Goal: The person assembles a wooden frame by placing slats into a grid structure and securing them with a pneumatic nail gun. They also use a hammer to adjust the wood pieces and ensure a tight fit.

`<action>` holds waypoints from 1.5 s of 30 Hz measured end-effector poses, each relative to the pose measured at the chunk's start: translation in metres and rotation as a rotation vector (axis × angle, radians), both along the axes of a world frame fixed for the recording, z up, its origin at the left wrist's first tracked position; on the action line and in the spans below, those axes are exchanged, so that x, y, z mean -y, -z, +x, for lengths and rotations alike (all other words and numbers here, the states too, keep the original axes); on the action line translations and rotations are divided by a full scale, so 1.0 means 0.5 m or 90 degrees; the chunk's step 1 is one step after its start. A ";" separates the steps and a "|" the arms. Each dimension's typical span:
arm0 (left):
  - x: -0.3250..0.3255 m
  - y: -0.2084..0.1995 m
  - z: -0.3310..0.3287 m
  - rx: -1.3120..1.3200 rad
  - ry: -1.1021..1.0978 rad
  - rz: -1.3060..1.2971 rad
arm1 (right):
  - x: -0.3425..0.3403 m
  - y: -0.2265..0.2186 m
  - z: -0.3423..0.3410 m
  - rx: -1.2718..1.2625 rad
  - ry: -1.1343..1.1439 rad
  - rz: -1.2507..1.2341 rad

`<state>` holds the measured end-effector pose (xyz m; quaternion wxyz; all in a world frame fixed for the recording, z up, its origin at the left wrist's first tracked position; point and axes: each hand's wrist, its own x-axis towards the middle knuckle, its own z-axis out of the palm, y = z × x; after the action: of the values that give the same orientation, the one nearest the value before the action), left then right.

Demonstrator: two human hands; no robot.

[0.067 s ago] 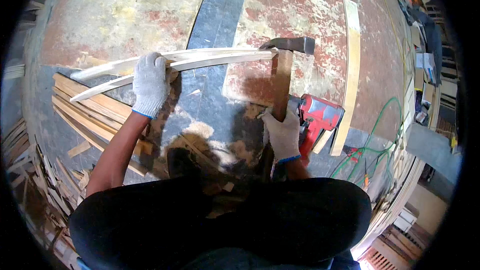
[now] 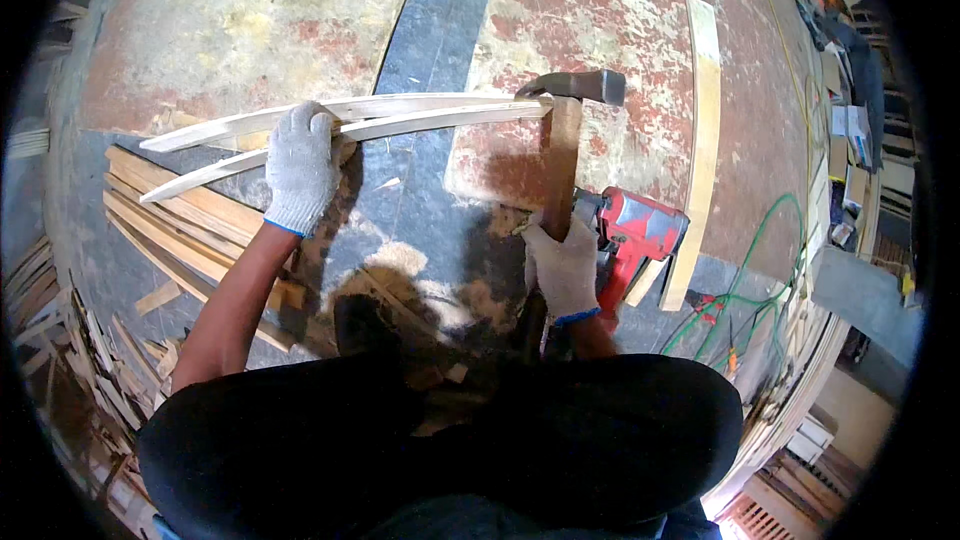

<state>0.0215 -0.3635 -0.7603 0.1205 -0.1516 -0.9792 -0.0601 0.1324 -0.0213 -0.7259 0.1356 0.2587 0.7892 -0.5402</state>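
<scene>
My left hand (image 2: 303,162), in a white knit glove, is wrapped around two long pale wooden strips (image 2: 440,118) that meet at their right ends and spread apart toward the left. My gloved right hand (image 2: 562,265) grips the wooden handle of a claw hammer (image 2: 566,155). Its dark metal head lies level with the strips' right ends, which reach the top of the handle; whether they touch cannot be made out. A red and grey nail gun (image 2: 640,230) rests on the floor just right of my right hand.
Several cut wooden slats (image 2: 190,205) lie left of my knees, with scrap wood (image 2: 85,360) beyond. A long board (image 2: 700,140) lies on the right, near a green hose (image 2: 745,290). Sawdust (image 2: 395,260) covers part of the floor before me. Boxes (image 2: 853,140) line the right side.
The hammer has shifted very slightly up and to the left with my right hand. My left hand and the strips stay almost in place.
</scene>
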 end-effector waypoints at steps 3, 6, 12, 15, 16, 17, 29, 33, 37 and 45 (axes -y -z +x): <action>-0.005 -0.006 -0.001 0.036 -0.014 0.012 | 0.007 0.003 -0.003 -0.012 -0.015 0.005; -0.009 -0.011 -0.001 0.050 -0.019 0.021 | 0.015 0.008 -0.001 -0.035 -0.014 0.022; 0.003 0.000 -0.006 0.075 -0.030 0.018 | 0.022 0.039 0.010 -0.075 -0.100 0.207; 0.003 -0.020 -0.004 0.070 0.000 -0.017 | 0.041 0.041 0.014 -0.015 -0.156 0.223; 0.002 -0.034 -0.006 0.060 0.026 -0.038 | 0.043 0.031 0.009 0.030 -0.195 0.252; 0.001 -0.047 -0.010 0.049 0.052 -0.059 | 0.043 0.025 0.006 0.076 -0.232 0.279; -0.042 -0.130 -0.035 0.302 0.072 0.175 | -0.039 -0.066 0.003 0.019 -0.231 0.323; -0.055 -0.161 -0.008 0.291 0.134 0.104 | -0.094 -0.062 0.016 0.002 -0.219 0.242; -0.088 -0.042 0.006 0.384 0.159 -0.002 | -0.119 0.059 0.025 0.141 -0.244 0.278; -0.097 -0.051 -0.004 0.372 0.108 0.059 | -0.029 0.057 0.034 0.092 -0.146 0.093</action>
<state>0.0197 -0.3148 -0.7348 -0.1652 -0.2035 -0.9524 -0.1554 0.1492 -0.0066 -0.7542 0.2338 0.2143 0.8388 -0.4426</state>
